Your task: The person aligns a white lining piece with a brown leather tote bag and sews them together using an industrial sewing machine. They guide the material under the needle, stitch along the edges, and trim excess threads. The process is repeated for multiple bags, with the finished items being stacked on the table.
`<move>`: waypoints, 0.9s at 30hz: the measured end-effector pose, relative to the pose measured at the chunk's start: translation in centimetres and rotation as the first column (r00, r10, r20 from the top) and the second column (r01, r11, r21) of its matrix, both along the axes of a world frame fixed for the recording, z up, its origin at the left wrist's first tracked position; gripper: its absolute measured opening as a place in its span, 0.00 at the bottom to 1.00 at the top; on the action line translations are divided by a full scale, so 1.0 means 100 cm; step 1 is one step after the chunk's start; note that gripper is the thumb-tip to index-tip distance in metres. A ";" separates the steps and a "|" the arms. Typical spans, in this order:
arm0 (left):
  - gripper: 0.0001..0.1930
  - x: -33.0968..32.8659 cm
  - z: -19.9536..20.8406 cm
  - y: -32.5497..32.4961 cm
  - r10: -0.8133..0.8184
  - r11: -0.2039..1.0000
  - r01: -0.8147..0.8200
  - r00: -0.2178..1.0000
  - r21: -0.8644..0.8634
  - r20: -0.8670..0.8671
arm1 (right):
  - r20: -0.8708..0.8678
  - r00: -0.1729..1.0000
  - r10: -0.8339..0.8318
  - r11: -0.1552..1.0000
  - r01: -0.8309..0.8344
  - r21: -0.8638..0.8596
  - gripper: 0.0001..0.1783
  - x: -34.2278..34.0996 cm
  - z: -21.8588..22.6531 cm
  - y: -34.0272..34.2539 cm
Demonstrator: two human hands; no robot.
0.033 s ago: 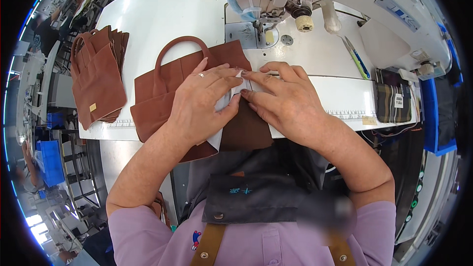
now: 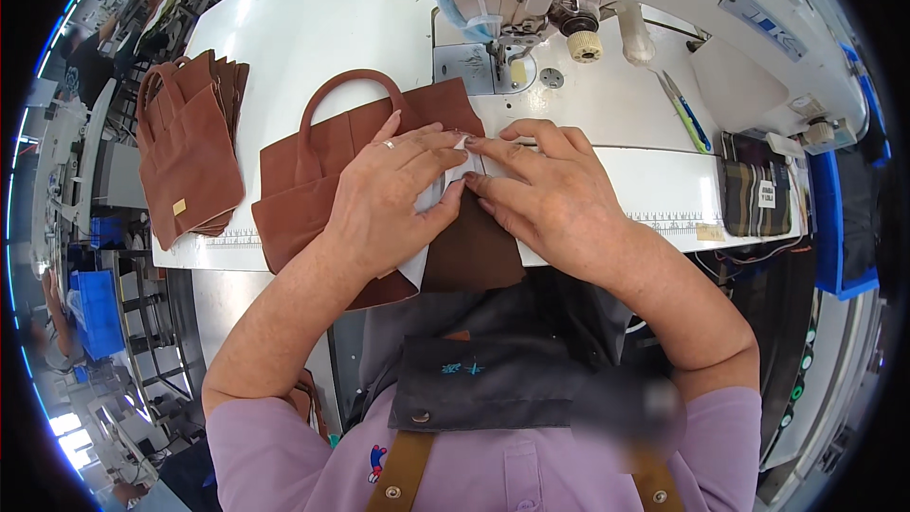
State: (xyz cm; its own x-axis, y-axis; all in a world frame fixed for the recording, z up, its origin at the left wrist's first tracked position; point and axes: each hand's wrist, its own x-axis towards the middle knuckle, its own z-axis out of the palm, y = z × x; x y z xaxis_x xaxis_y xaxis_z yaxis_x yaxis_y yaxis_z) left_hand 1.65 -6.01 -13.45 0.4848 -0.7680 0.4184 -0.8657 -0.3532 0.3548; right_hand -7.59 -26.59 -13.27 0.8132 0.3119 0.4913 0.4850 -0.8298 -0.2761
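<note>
A reddish-brown bag panel point(image 2: 299, 213) with a curved carrying handle point(image 2: 355, 78) lies on the white table, its right part folded over. A dark brown face point(image 2: 474, 251) and a white strip point(image 2: 414, 268) show along the fold. My left hand point(image 2: 389, 194) rests over the panel, fingers and thumb closing around the white strip and the folded edge. From the other side my right hand point(image 2: 550, 194) grips the same edge, its thumb and fingertips close to those of my left. The fingers hide the exact spot they pinch.
Just beyond the panel stands a sewing machine point(image 2: 498, 62) with its needle area. A stack of similar brown bag panels point(image 2: 194, 166) lies at left. Thread snips point(image 2: 684, 112) and a plaid pouch point(image 2: 758, 199) are at right, beside a blue bin point(image 2: 829, 256).
</note>
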 end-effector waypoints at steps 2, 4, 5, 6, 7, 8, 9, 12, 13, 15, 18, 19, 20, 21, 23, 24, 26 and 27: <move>0.15 0.001 0.000 -0.002 0.014 1.000 -0.014 1.000 0.010 -0.007 | 0.010 1.000 -0.010 1.000 0.010 0.003 0.10 0.000 0.000 0.000; 0.14 0.003 -0.001 -0.005 0.022 1.000 -0.022 1.000 0.009 -0.019 | 0.025 0.999 -0.023 1.000 0.023 -0.001 0.10 0.003 -0.002 -0.002; 0.14 0.005 0.001 -0.008 0.028 1.000 -0.028 0.999 0.000 -0.023 | 0.021 0.999 -0.028 1.000 0.029 -0.007 0.09 0.005 -0.001 -0.004; 0.15 0.008 0.002 -0.012 0.034 0.999 -0.034 0.999 -0.009 -0.027 | 0.017 0.999 -0.034 0.999 0.034 -0.013 0.09 0.008 -0.001 -0.007; 0.14 0.012 0.001 -0.015 0.025 1.000 -0.025 0.999 -0.010 -0.025 | 0.014 0.999 -0.039 0.999 0.039 -0.019 0.09 0.011 -0.001 -0.011; 0.14 0.017 0.000 -0.020 0.017 1.000 -0.018 1.000 -0.012 -0.022 | 0.018 0.999 -0.044 0.998 0.044 -0.034 0.09 0.015 0.000 -0.014; 0.14 0.022 -0.001 -0.025 0.009 1.000 -0.010 1.000 -0.014 -0.020 | 0.023 0.999 -0.049 0.998 0.050 -0.048 0.08 0.019 0.001 -0.018; 0.13 0.033 -0.001 -0.036 0.024 0.999 -0.025 0.999 -0.040 -0.037 | 0.008 0.998 -0.055 0.997 0.055 -0.047 0.08 0.029 0.002 -0.029; 0.13 0.036 -0.001 -0.039 0.015 0.999 -0.017 0.999 -0.051 -0.035 | -0.002 0.998 -0.055 0.998 0.055 -0.039 0.08 0.032 0.002 -0.033; 0.12 0.043 -0.003 -0.044 -0.005 0.997 0.002 0.999 -0.071 -0.032 | -0.031 0.997 -0.067 0.997 0.066 -0.031 0.09 0.036 0.000 -0.038; 0.12 0.050 -0.001 -0.050 0.002 0.998 -0.003 1.000 -0.067 -0.018 | -0.067 0.993 -0.099 0.995 0.098 -0.009 0.11 0.041 -0.001 -0.041; 0.13 0.052 0.000 -0.051 -0.004 0.997 0.002 0.999 -0.076 -0.032 | -0.078 0.991 -0.112 0.994 0.112 -0.001 0.11 0.043 -0.001 -0.042; 0.13 0.055 0.000 -0.053 -0.011 0.996 0.007 0.999 -0.083 -0.047 | -0.100 0.987 -0.125 0.992 0.126 0.005 0.12 0.044 -0.001 -0.042; 0.13 0.057 0.000 -0.054 -0.017 0.996 0.012 0.998 -0.091 -0.062 | -0.122 0.983 -0.138 0.990 0.140 0.011 0.12 0.045 0.000 -0.042; 0.12 0.062 -0.001 -0.055 -0.019 0.995 0.014 0.998 -0.095 -0.056 | -0.139 0.979 -0.149 0.988 0.154 0.023 0.12 0.047 -0.001 -0.044; 0.12 0.064 -0.002 -0.056 -0.022 0.995 0.016 0.998 -0.097 -0.054 | -0.133 0.980 -0.148 0.988 0.153 0.028 0.12 0.048 -0.002 -0.046; 0.12 0.065 -0.001 -0.058 -0.019 0.996 0.011 0.997 -0.090 -0.081 | -0.128 0.981 -0.146 0.987 0.153 0.044 0.12 0.049 -0.004 -0.047; 0.12 0.065 0.000 -0.058 -0.015 0.996 0.007 0.996 -0.086 -0.093 | -0.128 0.981 -0.146 0.987 0.154 0.053 0.12 0.050 -0.005 -0.046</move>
